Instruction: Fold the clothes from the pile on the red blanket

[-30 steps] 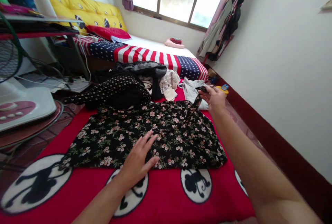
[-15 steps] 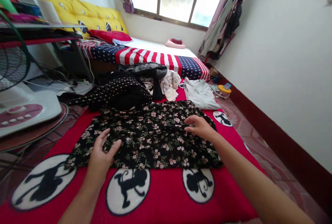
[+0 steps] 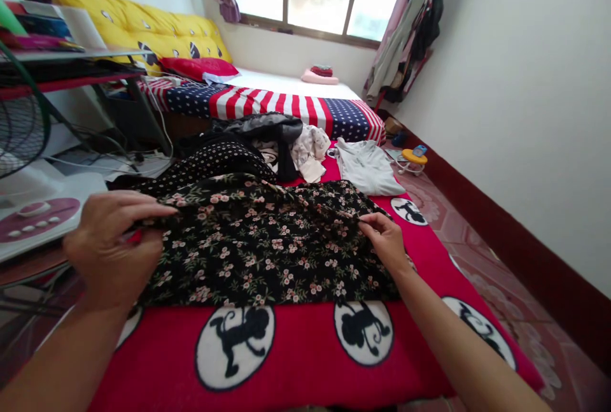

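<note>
A black floral garment (image 3: 258, 253) lies spread over a red blanket (image 3: 305, 361) with monkey prints. My left hand (image 3: 117, 243) pinches its left part between thumb and fingers and holds that part raised off the blanket. On the other side, my right hand (image 3: 384, 237) grips a fold of the same cloth near its right edge. Between the two hands the fabric is pulled into a slack ridge. Whether it is a dress, skirt or blouse I cannot make out.
Behind the garment lies a heap of dark clothes with a dotted black piece (image 3: 214, 163). A light grey shirt (image 3: 367, 167) rests to its right. A fan base (image 3: 42, 214) stands close on the left, and a low bed (image 3: 281, 106) is at the back.
Both hands were open over the cloth; now each has closed on it. The left hand has moved left and up, lifting the garment's left part. The right hand has shifted slightly right.
</note>
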`<state>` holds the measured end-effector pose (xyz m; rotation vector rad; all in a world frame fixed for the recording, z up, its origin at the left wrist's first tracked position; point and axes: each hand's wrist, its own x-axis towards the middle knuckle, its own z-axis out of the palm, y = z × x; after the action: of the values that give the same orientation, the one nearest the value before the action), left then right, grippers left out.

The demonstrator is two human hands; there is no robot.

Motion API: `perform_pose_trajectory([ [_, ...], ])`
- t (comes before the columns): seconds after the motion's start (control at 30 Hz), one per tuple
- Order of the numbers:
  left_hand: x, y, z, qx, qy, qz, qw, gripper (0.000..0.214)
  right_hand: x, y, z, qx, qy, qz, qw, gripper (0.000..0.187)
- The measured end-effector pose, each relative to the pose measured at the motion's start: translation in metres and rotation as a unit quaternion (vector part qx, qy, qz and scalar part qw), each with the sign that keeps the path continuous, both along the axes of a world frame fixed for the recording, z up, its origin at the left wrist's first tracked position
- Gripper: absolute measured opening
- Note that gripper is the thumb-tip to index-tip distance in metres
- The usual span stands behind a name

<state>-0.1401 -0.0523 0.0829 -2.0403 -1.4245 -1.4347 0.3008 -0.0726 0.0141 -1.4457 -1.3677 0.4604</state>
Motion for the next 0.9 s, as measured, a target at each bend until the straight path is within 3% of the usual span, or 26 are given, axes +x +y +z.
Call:
perform_pose_trajectory([
  [0.13, -0.033, -0.004, -0.047, -0.094, 0.142, -0.066, 0.983, 0.023, -0.002, -0.023, -0.011, -0.008, -0.041, 0.02, 0.999, 0.011],
  [0.23, -0.036, -0.007, -0.069, -0.143, 0.158, -0.059, 0.975, 0.023, -0.003, -0.034, -0.019, -0.019, -0.079, 0.05, 0.995, 0.006],
  [0.3, -0.018, -0.01, -0.07, -0.137, 0.129, -0.083, 0.979, 0.02, -0.005, -0.037, -0.023, -0.012, -0.093, 0.055, 0.994, 0.005],
  [0.37, 0.01, -0.013, -0.066, -0.144, 0.106, -0.149, 0.972, 0.017, -0.006, -0.037, -0.026, -0.003, -0.101, 0.057, 0.993, 0.004],
  [0.53, 0.077, -0.025, -0.068, -0.217, 0.165, -0.299, 0.915, 0.024, -0.005, -0.04, -0.029, 0.048, -0.107, 0.056, 0.992, 0.005],
  [0.73, 0.117, -0.031, -0.079, -0.27, 0.154, -0.332, 0.891, 0.051, -0.007, -0.046, -0.024, 0.125, -0.105, 0.05, 0.985, 0.008],
  [0.9, 0.174, -0.031, -0.076, -0.273, 0.136, -0.375, 0.876, 0.075, -0.011, -0.05, -0.022, 0.138, -0.182, 0.076, 0.971, 0.01],
])
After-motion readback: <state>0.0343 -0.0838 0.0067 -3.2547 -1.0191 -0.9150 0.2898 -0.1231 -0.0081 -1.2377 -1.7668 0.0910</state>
